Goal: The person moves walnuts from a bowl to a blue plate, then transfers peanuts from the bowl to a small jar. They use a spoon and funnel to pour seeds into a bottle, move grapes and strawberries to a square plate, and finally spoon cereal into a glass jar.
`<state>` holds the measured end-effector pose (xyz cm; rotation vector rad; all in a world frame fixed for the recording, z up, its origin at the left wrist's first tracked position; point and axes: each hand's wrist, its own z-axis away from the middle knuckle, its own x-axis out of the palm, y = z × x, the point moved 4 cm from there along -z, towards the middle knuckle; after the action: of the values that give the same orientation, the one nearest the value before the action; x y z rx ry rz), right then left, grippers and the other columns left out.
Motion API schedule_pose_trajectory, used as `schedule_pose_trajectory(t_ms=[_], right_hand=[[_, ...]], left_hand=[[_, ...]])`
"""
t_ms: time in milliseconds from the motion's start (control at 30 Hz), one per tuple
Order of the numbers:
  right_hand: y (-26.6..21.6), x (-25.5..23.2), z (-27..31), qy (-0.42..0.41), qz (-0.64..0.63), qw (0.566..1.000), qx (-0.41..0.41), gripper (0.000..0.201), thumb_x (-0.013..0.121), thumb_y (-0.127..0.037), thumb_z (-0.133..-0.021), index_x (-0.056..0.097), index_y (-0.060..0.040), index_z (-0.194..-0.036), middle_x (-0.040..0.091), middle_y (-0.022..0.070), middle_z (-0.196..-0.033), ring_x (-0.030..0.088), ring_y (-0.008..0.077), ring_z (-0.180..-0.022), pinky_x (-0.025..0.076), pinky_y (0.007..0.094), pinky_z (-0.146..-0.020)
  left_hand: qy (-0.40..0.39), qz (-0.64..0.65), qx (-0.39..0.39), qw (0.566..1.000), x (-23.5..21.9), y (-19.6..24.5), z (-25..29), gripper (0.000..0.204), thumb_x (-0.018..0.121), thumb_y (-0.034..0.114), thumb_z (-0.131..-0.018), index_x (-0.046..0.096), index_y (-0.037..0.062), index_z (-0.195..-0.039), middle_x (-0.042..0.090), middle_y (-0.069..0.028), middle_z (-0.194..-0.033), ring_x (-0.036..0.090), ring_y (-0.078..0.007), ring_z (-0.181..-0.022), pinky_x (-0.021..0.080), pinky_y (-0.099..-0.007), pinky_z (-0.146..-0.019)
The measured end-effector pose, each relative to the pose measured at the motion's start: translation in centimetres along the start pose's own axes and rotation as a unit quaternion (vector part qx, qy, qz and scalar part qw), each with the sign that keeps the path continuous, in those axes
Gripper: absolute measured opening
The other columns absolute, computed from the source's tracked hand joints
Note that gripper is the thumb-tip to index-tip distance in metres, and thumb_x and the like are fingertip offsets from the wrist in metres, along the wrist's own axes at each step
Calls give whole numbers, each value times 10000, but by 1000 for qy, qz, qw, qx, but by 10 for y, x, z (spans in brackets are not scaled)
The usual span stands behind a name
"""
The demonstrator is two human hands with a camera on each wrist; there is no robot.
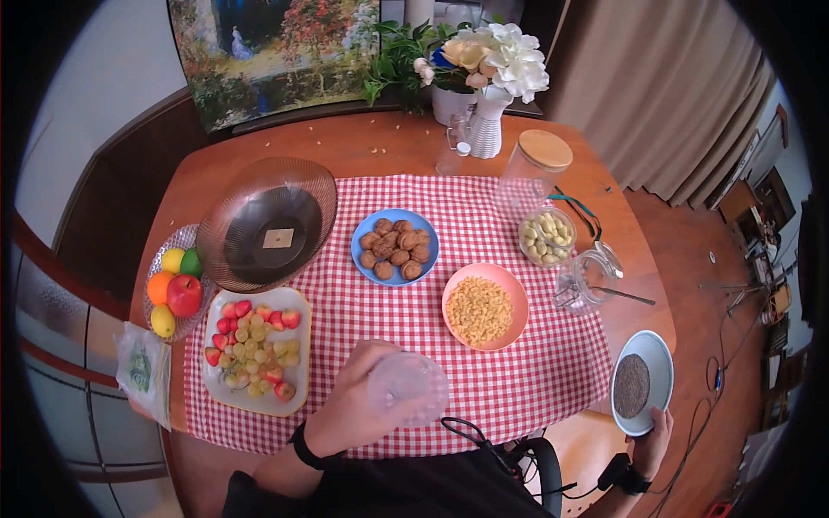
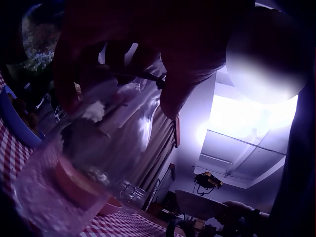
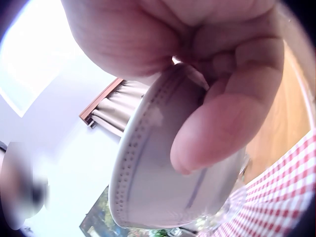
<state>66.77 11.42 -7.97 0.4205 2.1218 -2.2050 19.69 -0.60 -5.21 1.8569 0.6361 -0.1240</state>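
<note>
My left hand grips a clear glass jar above the checked cloth near the front edge; in the left wrist view the fingers curl round the upper part of the jar. At the right, beyond the table's edge, my right hand pinches the rim of a pale blue bowl holding small dark seeds. The right wrist view shows the thumb and fingers over the outside of the bowl; its contents are hidden there.
A peach plate of yellow pieces, a blue plate of walnuts and a fruit tray stand on the cloth. A large dark bowl is at the left; jars, an open jar with a spoon and a lidded jar stand right.
</note>
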Motion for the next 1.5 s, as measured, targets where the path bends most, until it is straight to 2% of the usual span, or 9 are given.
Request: schedule_pose_trajectory(t_ms=[133,233,567,733,833,1000,1167,1400,1500], right_hand=[[-24,32,1,-65,-6,998,-8,307,456,-178,-890,521,50,-1085,619,92,-828,618,170,-597,506,271,-492],[-51,88,-6,-143,-40,989,8,377,465,-127,-874,511,97,-1173,621,140,-1063,602,185,-976,450,285,-878],[-138,247,-28,-334,-166,928,6,320,479,-107,-869,540,98,-1107,641,150,-1008,631,192,-874,493,289,-800],[-165,284,-19,-402,-154,903,0,336,505,-122,-864,547,95,-1117,648,148,-987,639,198,-853,500,289,-783],[-175,295,-11,-445,-132,886,-6,329,483,-110,-862,579,90,-1105,649,102,-974,613,157,-849,470,266,-765],[-183,306,3,-478,-119,870,5,331,497,-152,-894,585,81,-1111,657,97,-968,610,147,-864,474,267,-768],[-191,322,17,-522,-97,848,-10,321,489,-149,-902,592,81,-1099,661,96,-962,609,140,-863,474,261,-771],[-187,329,23,-540,-106,835,-4,366,462,-181,-918,561,92,-1140,662,106,-906,617,139,-793,485,256,-736],[-175,311,30,-552,-189,807,-86,700,578,-444,-838,417,69,-1287,611,156,-1033,596,242,-948,462,317,-848]], left_hand=[[-15,-94,40,995,4,1,5,392,818,175,-643,643,12,-953,573,-77,-906,578,-233,-856,487,-354,-746],[-12,-120,38,992,3,0,8,395,794,235,-663,647,13,-955,567,-72,-902,570,-250,-847,477,-383,-762],[-22,-55,-15,998,-28,6,22,789,788,435,-689,480,-29,-1248,506,-149,-1060,524,-256,-948,432,-379,-870],[193,218,-1,957,-55,-2,18,398,516,-101,-796,395,-2,-1163,532,-79,-927,521,-117,-855,439,-250,-763],[196,314,11,929,-61,0,0,423,505,-122,-795,370,16,-1172,533,-73,-897,516,-108,-802,432,-235,-725],[114,479,-102,865,-62,10,-31,733,526,493,-893,268,4,-1374,554,-117,-1131,542,-217,-1092,430,-390,-966],[11,474,-76,877,-59,10,-28,815,506,587,-869,316,-9,-1391,422,-140,-1386,445,-212,-1244,374,-368,-1023],[109,435,-115,886,-68,26,-18,746,459,564,-881,361,8,-1369,467,-142,-1344,481,-247,-1205,382,-390,-1014],[169,457,-113,866,-75,32,-22,675,484,478,-869,400,-3,-1335,511,-154,-1288,518,-253,-1154,407,-389,-983]])
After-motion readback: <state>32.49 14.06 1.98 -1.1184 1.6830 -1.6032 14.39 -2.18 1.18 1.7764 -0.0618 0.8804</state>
